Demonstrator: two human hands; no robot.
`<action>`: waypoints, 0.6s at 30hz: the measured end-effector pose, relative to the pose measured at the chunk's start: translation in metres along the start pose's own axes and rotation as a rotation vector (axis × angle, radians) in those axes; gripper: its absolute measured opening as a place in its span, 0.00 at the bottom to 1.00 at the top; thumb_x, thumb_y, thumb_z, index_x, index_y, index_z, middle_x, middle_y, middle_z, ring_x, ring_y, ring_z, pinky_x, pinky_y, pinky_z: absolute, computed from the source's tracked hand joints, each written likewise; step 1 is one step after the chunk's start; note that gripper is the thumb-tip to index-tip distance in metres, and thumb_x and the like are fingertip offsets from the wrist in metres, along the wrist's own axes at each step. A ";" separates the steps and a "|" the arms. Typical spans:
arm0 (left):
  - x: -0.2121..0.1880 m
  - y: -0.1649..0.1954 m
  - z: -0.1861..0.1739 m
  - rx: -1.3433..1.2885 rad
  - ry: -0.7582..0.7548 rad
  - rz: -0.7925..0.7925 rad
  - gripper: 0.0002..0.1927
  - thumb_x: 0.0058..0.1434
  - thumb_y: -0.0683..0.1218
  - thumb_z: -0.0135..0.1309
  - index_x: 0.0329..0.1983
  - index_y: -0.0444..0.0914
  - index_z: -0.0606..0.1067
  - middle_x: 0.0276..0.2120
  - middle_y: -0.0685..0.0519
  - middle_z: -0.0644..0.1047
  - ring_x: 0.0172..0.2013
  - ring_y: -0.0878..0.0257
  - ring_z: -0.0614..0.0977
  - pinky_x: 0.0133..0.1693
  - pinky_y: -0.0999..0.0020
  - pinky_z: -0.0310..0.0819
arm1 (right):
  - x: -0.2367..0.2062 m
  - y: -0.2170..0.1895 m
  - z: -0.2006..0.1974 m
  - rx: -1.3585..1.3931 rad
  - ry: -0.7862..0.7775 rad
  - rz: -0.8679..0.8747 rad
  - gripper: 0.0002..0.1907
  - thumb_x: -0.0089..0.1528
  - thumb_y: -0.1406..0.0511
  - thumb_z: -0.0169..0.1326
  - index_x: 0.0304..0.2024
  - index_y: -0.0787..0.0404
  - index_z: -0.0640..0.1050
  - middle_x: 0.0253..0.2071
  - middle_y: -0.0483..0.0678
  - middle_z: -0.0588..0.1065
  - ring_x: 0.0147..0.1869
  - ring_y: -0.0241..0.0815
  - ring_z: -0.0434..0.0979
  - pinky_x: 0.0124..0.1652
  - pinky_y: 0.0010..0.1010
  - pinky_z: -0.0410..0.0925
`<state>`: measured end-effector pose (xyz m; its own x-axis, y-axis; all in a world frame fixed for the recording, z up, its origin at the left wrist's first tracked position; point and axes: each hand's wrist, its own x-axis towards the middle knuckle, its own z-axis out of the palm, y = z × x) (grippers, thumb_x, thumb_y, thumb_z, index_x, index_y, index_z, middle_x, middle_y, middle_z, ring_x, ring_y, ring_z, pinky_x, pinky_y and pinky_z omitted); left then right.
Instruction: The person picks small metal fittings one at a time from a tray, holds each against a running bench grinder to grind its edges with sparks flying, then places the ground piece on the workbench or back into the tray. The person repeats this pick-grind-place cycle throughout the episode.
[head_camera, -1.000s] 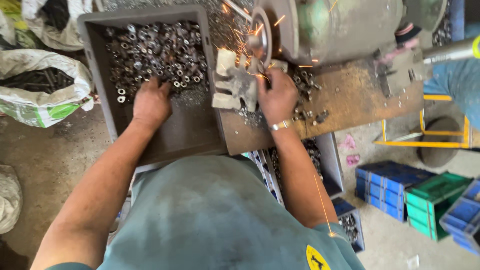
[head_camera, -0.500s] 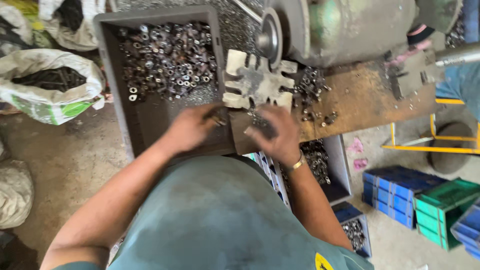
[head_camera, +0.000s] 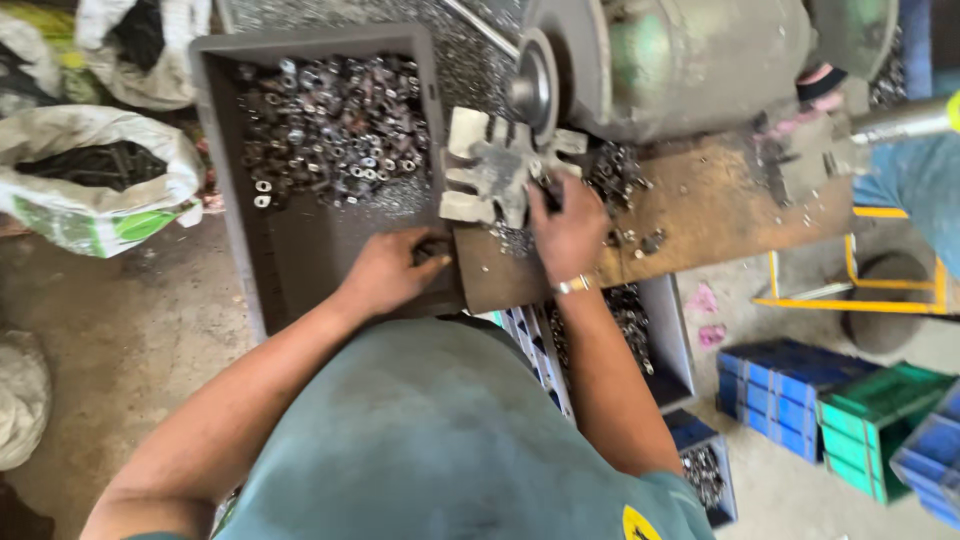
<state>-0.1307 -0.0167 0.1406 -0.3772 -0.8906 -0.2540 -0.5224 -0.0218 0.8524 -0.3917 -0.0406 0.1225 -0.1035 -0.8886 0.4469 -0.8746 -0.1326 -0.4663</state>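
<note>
Grey plastic bin (head_camera: 300, 250) of small metal nuts (head_camera: 330, 125) sits left of my rusty brown workbench plate (head_camera: 700, 215). My left hand (head_camera: 390, 272) rests on the bin's right edge, fingers curled; can't tell if gripping anything. My right hand (head_camera: 567, 225) presses on the plate beside the pale metal tool rest (head_camera: 490, 175), fingers bent down, contents hidden.

- The grey plastic bin (head_camera: 300, 250) lies open on the left, its far half heaped with small dark and silvery metal nuts (head_camera: 330, 130), its near half bare.
- The notched metal rest (head_camera: 495, 180), pale and star-like, lies flat on the rusty bench plate (head_camera: 700, 215) just below the grinding wheel (head_camera: 535, 85).
- Loose nuts (head_camera: 615, 175) lie scattered beside it.
</note>
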 end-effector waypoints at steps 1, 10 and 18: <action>-0.002 -0.001 0.001 0.013 -0.033 -0.054 0.19 0.58 0.50 0.59 0.52 0.41 0.80 0.41 0.42 0.82 0.38 0.46 0.85 0.42 0.57 0.79 | 0.003 0.002 0.004 -0.015 -0.011 0.039 0.17 0.60 0.60 0.69 0.44 0.64 0.80 0.37 0.55 0.80 0.40 0.54 0.81 0.43 0.41 0.73; -0.006 -0.018 0.002 -0.034 0.031 -0.030 0.17 0.58 0.49 0.60 0.49 0.38 0.80 0.38 0.43 0.83 0.38 0.52 0.87 0.42 0.60 0.80 | 0.014 -0.001 0.013 -0.032 0.047 0.017 0.15 0.60 0.61 0.69 0.39 0.63 0.77 0.34 0.53 0.79 0.36 0.52 0.80 0.40 0.41 0.72; -0.006 -0.023 0.000 0.017 0.048 0.011 0.17 0.59 0.48 0.61 0.49 0.37 0.80 0.38 0.43 0.83 0.38 0.51 0.86 0.43 0.59 0.80 | 0.021 0.010 0.010 -0.107 0.070 -0.013 0.17 0.58 0.60 0.70 0.39 0.62 0.77 0.34 0.54 0.78 0.36 0.56 0.79 0.39 0.44 0.71</action>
<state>-0.1163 -0.0107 0.1222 -0.3464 -0.9114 -0.2221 -0.5317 -0.0043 0.8469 -0.3981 -0.0653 0.1192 -0.1211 -0.8539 0.5062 -0.9212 -0.0932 -0.3777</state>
